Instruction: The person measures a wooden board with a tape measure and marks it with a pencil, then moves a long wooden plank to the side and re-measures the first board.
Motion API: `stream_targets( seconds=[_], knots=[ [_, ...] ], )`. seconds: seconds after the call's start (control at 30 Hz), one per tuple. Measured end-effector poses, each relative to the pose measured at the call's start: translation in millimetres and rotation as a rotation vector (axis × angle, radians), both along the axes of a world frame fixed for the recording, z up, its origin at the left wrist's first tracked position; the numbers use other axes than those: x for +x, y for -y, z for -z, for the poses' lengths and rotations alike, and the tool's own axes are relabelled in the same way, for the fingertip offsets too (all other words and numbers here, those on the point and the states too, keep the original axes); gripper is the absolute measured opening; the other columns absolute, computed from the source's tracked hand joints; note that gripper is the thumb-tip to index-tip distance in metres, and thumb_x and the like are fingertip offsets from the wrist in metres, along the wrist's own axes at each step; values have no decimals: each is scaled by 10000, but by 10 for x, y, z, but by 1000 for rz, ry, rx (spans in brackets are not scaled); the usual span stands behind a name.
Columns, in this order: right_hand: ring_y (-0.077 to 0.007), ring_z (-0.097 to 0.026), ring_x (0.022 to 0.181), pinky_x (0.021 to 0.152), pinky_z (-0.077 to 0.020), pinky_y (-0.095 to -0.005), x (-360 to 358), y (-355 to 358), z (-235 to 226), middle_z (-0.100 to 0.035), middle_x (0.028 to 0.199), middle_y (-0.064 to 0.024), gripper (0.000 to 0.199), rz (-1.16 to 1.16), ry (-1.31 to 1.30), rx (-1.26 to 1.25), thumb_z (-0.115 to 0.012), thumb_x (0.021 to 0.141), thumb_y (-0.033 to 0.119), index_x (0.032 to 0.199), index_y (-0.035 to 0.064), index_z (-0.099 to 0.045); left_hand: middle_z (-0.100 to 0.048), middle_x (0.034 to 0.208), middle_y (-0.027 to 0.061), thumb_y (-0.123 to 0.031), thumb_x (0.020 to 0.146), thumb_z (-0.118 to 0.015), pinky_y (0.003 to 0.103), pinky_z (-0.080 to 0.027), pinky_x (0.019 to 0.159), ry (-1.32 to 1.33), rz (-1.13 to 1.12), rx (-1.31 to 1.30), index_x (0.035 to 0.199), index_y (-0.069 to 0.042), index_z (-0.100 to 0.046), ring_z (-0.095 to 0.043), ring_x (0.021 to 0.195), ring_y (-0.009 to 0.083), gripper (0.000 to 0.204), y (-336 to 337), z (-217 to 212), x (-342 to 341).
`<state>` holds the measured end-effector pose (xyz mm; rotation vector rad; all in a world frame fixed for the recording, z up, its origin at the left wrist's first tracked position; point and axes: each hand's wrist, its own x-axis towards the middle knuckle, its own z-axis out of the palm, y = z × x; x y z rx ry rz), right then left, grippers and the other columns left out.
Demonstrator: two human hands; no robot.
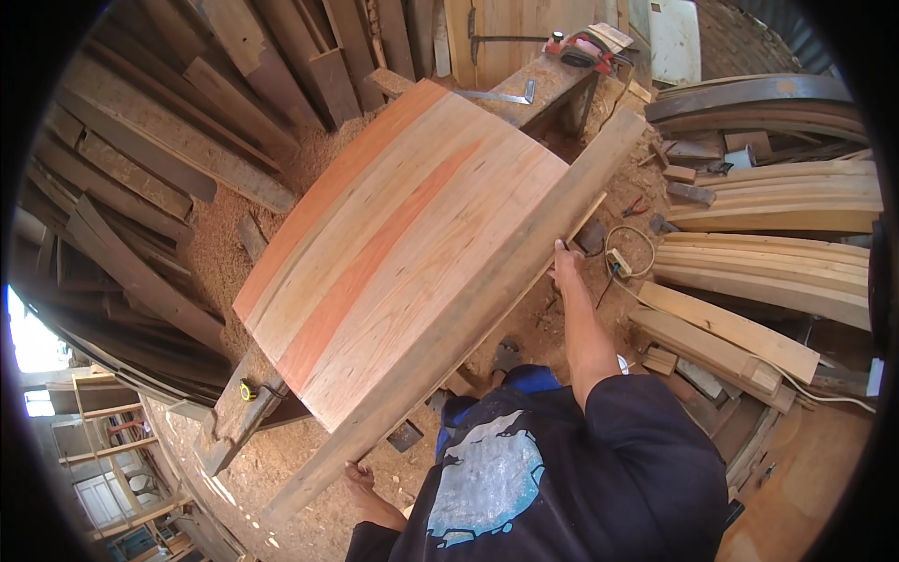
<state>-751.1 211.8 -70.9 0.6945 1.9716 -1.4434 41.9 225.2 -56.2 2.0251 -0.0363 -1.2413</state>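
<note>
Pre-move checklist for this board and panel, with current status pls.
1. Left hand at the long board's near edge: ok.
2. Right hand at the same edge, farther up: ok.
3. Fingers fully closed on the board: cannot tell, partly hidden.
4. Tape measure off the striped panel: ok, on the support beam.
5. Floor free of loose tools: not ok, red-handled pliers lie there.
6. Planer switched off: cannot tell.

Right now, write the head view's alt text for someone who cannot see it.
A person's left hand and right hand touch the near edge of a long brown wooden board beside a broad orange-and-tan striped wooden panel. Curved pale timber planks lie rightward.
</note>
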Motion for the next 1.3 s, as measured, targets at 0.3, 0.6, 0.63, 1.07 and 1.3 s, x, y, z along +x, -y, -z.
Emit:
stream_targets(
  seconds=[0.3,0.6,0.63,1.07,1.3],
  knots=[
    [-364,-662,1034,861,-575,-560,-83,-100,-39,-583,1280,-215,499,-73,13,-128,-623,984,242,1340,-45,-423,-393,737,-63,-246,1016,-402,274,-432,613,-44,-4,15,1235,-116,-616,-302,569,43,332,111,-16,39],
    [-307,-629,968,804,-584,-482,-212,-215,129,-609,1156,-144,481,-74,75,-188,-581,1003,353,1291,-23,-498,-572,819,95,-331,926,-666,350,-505,626,856,1361,200,1288,-119,-601,-507,683,191,425,20,89,342],
    [-313,-626,1009,848,-565,-504,-347,-256,256,-607,1191,-147,484,-16,164,-284,-558,1010,367,1310,-7,-494,-584,849,86,-326,937,-661,350,-506,621,567,999,121,1270,-115,-605,-494,672,180,398,68,72,225],
    [-351,-476,1331,1138,-383,-483,-764,-213,534,-459,1469,-159,629,-316,198,-178,-476,1019,465,1459,27,-375,-654,918,-4,-288,980,-643,328,-472,560,-33,-76,-67,1042,-120,-622,-418,540,118,181,-101,-395,-377],
    [-367,-490,1313,1127,-396,-482,-664,-129,394,-484,1445,-173,612,-253,161,-97,-492,1019,449,1446,23,-385,-635,870,-22,-290,982,-641,331,-457,548,-74,-58,-72,1004,-148,-633,-435,528,128,144,-87,-340,-325]
  ],
)
